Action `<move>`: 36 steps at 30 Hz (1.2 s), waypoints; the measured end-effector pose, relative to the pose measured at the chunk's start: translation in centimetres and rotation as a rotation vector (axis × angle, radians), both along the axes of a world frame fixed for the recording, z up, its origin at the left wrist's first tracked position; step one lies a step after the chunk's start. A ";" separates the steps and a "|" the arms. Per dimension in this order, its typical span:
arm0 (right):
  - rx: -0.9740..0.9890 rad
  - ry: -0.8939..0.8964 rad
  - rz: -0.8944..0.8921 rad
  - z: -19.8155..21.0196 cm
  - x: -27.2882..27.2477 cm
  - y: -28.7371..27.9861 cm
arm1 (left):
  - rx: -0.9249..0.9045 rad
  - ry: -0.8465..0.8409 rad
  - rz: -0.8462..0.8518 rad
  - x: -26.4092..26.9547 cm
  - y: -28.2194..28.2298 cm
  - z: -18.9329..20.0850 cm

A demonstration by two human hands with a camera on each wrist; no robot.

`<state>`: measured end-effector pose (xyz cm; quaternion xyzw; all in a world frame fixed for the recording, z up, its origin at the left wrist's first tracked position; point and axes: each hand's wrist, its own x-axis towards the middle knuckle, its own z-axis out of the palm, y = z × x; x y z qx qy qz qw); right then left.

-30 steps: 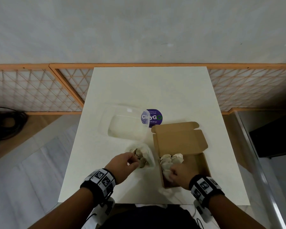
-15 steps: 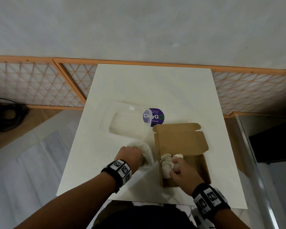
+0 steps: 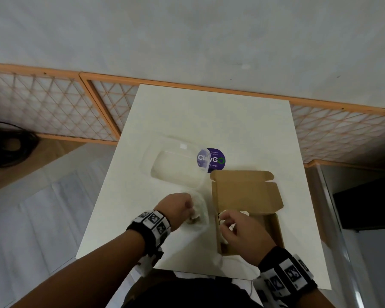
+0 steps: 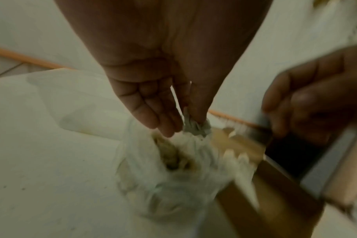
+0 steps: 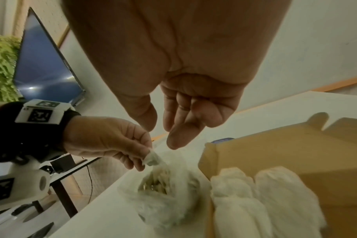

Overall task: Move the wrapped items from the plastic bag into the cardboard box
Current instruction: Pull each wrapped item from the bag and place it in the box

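The right hand [image 3: 240,233], earlier pressed on the wrapped items [image 5: 261,198], now hovers empty, fingers loosely spread above them.

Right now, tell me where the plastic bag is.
In the head view the plastic bag lies on the white table, just left of the cardboard box, its top pinched by the left hand.
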<state>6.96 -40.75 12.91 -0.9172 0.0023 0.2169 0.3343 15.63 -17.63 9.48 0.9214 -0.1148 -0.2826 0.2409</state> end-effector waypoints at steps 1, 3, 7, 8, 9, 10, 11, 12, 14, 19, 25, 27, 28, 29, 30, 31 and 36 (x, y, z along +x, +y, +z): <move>0.014 -0.012 0.005 0.3 0.3 0.4 | -0.076 0.018 0.076 -0.1 0.5 0.9; 0.073 -0.024 0.011 1.0 0.9 1.1 | -0.224 0.061 0.196 -0.5 1.4 2.5; 0.210 -0.047 0.002 2.0 2.5 2.1 | -0.525 0.220 0.388 -1.0 2.5 5.7; 0.235 -0.053 0.000 2.3 2.8 2.3 | -0.590 0.267 0.421 -1.1 2.6 6.3; 0.253 -0.065 0.000 2.5 3.1 2.5 | -0.649 0.310 0.444 -1.3 2.7 7.0; 0.263 -0.080 0.002 2.7 3.4 2.8 | -0.698 0.348 0.460 -1.4 2.8 7.6; 0.280 -0.091 0.002 2.9 3.6 3.0 | -0.737 0.380 0.476 -1.5 2.9 8.0; 0.310 -0.093 0.001 3.1 3.8 3.4 | -0.763 0.406 0.491 -1.6 2.9 8.4; 0.407 -0.101 0.002 3.5 4.1 4.0 | -0.788 0.446 0.513 -1.6 3.1 8.7; 0.558 -0.150 -0.006 4.6 4.7 5.0 | -0.876 0.525 0.568 -1.4 3.6 9.0; 0.644 -0.085 -0.095 6.0 5.2 4.5 | -0.795 0.403 0.525 -1.6 3.1 8.8; 0.651 -0.080 -0.139 6.0 5.3 4.3 | -0.721 0.342 0.483 -1.7 3.0 8.2; 0.660 -0.077 -0.165 5.9 5.4 4.2 | -0.688 0.318 0.463 -1.7 2.8 7.9; 0.679 -0.074 -0.193 5.8 5.5 4.1 | -0.659 0.301 0.446 -1.8 2.7 7.6; 0.692 -0.073 -0.219 5.6 5.6 3.9 | -0.632 0.292 0.431 -1.9 2.5 7.2; 0.695 -0.070 -0.237 5.4 5.7 3.8 | -0.607 0.291 0.417 -1.9 2.3 6.8; 0.684 -0.023 -0.238 5.0 5.6 3.3 | -0.524 0.303 0.362 -2.2 1.8 6.4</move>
